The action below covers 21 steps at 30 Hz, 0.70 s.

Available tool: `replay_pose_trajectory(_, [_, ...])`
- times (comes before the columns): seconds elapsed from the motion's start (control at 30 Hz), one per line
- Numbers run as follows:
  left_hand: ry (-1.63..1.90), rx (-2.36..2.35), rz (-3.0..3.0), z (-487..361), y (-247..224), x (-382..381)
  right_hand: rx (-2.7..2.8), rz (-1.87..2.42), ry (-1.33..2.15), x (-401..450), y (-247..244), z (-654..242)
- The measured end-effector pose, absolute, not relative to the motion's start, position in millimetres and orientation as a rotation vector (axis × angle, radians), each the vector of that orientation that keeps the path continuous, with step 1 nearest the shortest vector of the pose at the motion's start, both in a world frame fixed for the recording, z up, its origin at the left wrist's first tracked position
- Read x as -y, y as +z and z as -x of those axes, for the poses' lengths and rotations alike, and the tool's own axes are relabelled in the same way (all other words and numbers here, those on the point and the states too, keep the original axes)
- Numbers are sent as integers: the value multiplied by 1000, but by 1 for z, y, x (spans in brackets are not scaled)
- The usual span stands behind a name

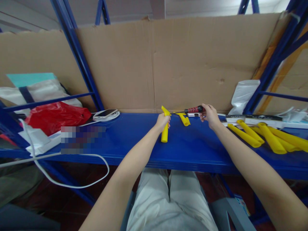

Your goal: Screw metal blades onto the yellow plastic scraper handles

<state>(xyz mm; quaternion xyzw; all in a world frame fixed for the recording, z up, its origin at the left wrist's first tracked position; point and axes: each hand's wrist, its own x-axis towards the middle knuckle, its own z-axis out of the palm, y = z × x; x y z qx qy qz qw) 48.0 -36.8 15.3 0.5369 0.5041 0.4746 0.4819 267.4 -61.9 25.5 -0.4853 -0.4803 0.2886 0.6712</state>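
Note:
My left hand (163,122) is wrapped round a yellow T-shaped plastic handle (164,136), which stands roughly upright just above or on the blue shelf. In my right hand (210,116) is a screwdriver (192,110) with a red and black grip, held level by its end. Its thin shaft points left and reaches the upper part of the yellow handle; whether the tip touches a screw is too small to tell. Behind the shaft lies another yellow plastic piece (184,120). A small white and dark item (193,115) lies just below the screwdriver's grip.
Several yellow handles (246,136) lie at the right beside a long black and white box (253,118). On the left are a phone (108,113) on a coiled white cable, a red plastic bag (59,116) and a cable loop over the blue shelf edge (178,164). Cardboard (192,64) stands behind.

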Motion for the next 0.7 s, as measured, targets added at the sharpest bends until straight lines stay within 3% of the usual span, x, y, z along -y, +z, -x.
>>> replay_pose_trajectory(0.7, [1157, -1225, -1318, -49, 18, 40, 1039, 1059, 666, 60, 25, -268])
